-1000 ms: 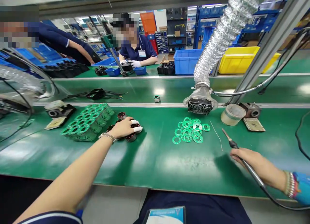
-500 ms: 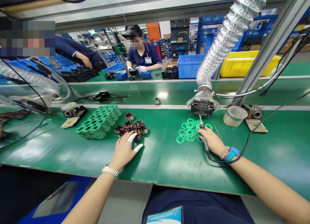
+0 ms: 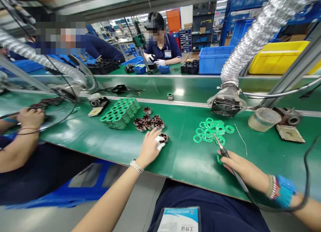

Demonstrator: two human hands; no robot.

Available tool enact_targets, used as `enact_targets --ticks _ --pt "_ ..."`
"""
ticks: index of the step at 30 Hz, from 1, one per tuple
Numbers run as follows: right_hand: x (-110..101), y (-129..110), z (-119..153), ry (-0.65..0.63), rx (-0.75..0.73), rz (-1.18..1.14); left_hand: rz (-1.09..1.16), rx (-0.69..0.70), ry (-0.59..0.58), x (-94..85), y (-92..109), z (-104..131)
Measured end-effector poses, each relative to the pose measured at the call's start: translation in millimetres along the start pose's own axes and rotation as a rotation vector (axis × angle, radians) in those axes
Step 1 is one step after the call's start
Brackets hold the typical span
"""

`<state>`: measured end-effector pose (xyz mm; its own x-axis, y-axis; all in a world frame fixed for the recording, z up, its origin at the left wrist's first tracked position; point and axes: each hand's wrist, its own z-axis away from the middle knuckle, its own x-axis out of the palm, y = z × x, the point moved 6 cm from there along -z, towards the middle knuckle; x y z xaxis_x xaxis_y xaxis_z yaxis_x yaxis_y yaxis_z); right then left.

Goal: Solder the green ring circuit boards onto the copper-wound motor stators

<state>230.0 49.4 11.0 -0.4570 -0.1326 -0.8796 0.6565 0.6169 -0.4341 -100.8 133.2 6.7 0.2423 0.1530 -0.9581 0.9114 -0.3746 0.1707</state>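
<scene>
My left hand [image 3: 150,146], white covers on two fingertips, grips one round copper-wound motor part [image 3: 163,137] just in front of a cluster of similar parts [image 3: 149,124]. In my right hand [image 3: 238,163] are a soldering iron [image 3: 235,175], its tip pointing up and left, and a green ring-shaped board [image 3: 219,159] pinched at the fingertips. Beyond that hand lies a loose pile of green ring boards [image 3: 209,130]. Stacked green boards [image 3: 119,113] stand left of the motor parts. A thin bent wire [image 3: 241,138] lies right of the pile.
A fan [image 3: 225,106] on a silver duct hangs behind the pile. At the right are a round tub [image 3: 264,119] and a metal stand [image 3: 288,117]. A co-worker's hand [image 3: 31,118] is at the left; another person [image 3: 163,48] sits across the bench.
My left hand has closed on one motor part and drawn it away from the cluster. My right hand has pulled back from the pile with a green board. The view has shifted left.
</scene>
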Motion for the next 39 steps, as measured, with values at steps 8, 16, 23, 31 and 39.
enact_targets --ticks 8,16,23,31,39 --pt "28 -20 26 0.214 0.099 -0.098 0.324 0.043 -0.013 17.1 76 19" --pt "32 -28 13 0.185 0.128 -0.118 0.229 -0.143 0.101 15.3 99 39" --pt "24 -34 11 0.268 0.142 -0.141 0.489 0.110 -0.133 14.8 108 18" --pt "20 -34 18 0.346 0.188 -0.146 0.464 0.197 -0.181 2.1 107 16" --pt "21 -37 19 0.377 0.166 -0.163 0.335 0.092 -0.257 31.0 96 28"
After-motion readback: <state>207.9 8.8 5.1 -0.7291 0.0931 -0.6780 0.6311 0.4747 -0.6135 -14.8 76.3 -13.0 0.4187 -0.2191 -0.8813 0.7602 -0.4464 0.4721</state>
